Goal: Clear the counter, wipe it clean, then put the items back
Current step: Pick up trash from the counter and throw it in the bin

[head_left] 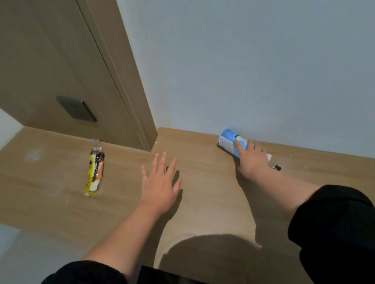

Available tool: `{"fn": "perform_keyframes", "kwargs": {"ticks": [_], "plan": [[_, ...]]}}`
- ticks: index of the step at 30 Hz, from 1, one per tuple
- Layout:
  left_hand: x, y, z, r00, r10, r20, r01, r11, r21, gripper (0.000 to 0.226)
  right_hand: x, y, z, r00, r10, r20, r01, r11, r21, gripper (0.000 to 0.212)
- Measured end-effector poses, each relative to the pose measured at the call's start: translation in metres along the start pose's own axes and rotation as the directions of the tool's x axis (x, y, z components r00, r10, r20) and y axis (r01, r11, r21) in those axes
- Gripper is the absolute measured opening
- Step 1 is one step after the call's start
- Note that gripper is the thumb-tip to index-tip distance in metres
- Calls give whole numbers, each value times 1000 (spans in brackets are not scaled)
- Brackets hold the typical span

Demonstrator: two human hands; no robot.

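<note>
Now the left hand [160, 184] is held flat, low over the middle of the counter [210, 214], fingers spread wide. Stretched toward 1 o'clock, the right hand [249, 160] curls its fingers round the blue bottle [228, 142], which lies by the wall with its cap toward 4 o'clock. At 10 o'clock the yellow bottle [95, 171] lies with its neck toward 12.

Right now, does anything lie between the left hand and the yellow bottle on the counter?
Nothing visible does: only bare counter separates the open left hand from the yellow bottle. The right hand holds the blue bottle, farther right.
</note>
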State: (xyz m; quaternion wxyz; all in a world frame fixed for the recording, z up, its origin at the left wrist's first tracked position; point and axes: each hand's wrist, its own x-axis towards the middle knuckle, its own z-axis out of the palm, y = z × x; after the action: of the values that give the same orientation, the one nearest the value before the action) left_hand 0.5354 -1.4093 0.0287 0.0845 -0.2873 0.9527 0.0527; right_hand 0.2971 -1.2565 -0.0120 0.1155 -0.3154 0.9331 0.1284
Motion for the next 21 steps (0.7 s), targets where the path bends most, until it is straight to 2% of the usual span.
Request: {"fn": "perform_keyframes", "kwargs": {"ticks": [5,10,16,19,21], "plan": [[22,-10,5,998,62,22,-61,998,-14,64,11,-3,3,996,86,-29,-86,996,26,81],[25,-25,11,999,47,20,-46,997,-59,64,12,-7,0,990,125,-59,-126,992,-5,84],[19,-45,12,1000,-14,4,14,996,-87,65,-17,-61,-14,986,-70,-148,84,993,84,84],[13,-64,11,997,-72,-7,71,993,-94,65,-29,-100,-11,951,-183,-251,226,962,156,83],[9,-82,12,992,-129,-9,128,987,-100,65,-32,-126,-18,933,-250,-258,302,934,189,80]]}}
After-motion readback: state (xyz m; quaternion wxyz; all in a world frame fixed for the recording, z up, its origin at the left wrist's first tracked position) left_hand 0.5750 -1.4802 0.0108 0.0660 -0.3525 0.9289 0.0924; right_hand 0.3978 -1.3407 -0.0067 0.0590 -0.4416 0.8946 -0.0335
